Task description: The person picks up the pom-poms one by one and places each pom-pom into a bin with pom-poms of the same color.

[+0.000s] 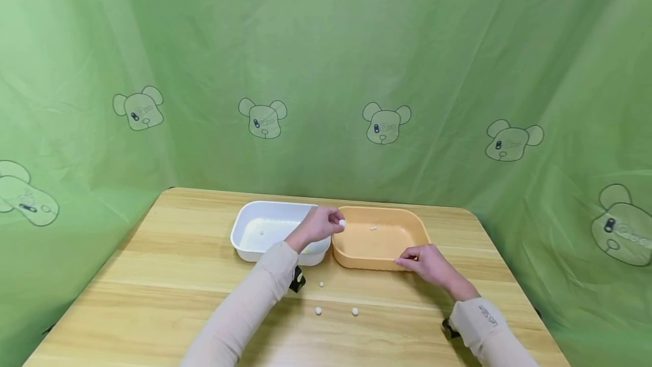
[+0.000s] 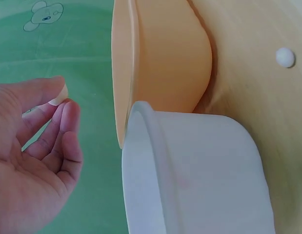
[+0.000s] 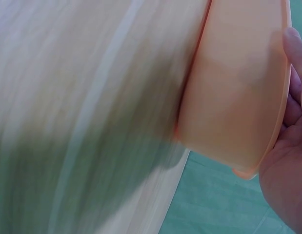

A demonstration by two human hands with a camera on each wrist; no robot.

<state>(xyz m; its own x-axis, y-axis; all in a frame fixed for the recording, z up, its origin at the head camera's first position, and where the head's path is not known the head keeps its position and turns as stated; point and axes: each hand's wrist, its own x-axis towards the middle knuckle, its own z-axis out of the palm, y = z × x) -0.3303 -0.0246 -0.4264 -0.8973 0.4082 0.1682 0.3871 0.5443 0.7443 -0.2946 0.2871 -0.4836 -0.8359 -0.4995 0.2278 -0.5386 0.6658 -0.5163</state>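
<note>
My left hand [image 1: 318,224] pinches a small white ball [image 1: 342,223] between thumb and fingertips, above the place where the two tubs meet. In the left wrist view, the ball [image 2: 60,95] is partly covered by the fingers. Beneath that forearm stands the white tub [image 1: 249,255], with one small white ball [image 1: 262,233] on its floor. The orange tub [image 1: 367,263] sits against it on the right and holds small white balls [image 1: 373,228]. At its near right corner my right hand [image 1: 429,264] grips the rim, thumb outside and fingers inside.
On the wooden table [image 1: 168,299] in front of the tubs lie three white balls: a smaller one [image 1: 321,284] nearer the tubs, a left one [image 1: 318,311] and a right one [image 1: 355,311]. A green curtain [image 1: 326,163] with bear faces surrounds the table.
</note>
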